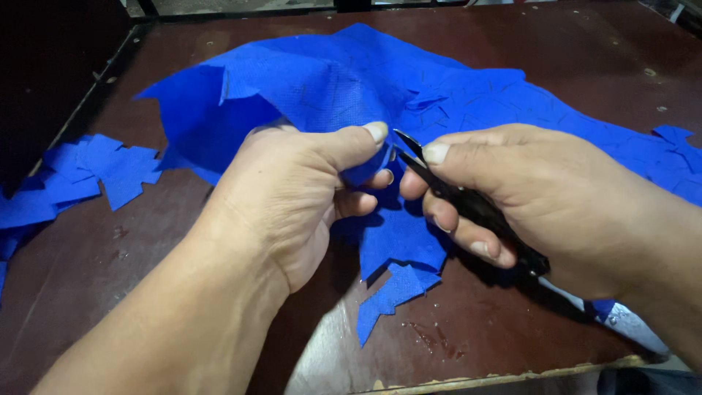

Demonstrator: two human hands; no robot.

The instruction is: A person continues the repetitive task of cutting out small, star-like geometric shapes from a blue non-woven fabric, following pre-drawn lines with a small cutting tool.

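Note:
A large sheet of blue non-woven fabric [329, 80] lies crumpled across a dark brown table [585, 51]. My left hand [292, 190] pinches a fold of this fabric between thumb and fingers at the middle of the view. My right hand [541, 197] grips small black snips [468, 201], whose pointed blades sit at the fabric edge just beside my left thumb. A jagged flap of the blue fabric [398, 281] hangs down below both hands onto the table.
Several cut blue fabric pieces [88, 172] are piled at the left edge of the table. More blue fabric [673, 157] spreads to the far right. The table's worn front edge [497, 380] runs along the bottom.

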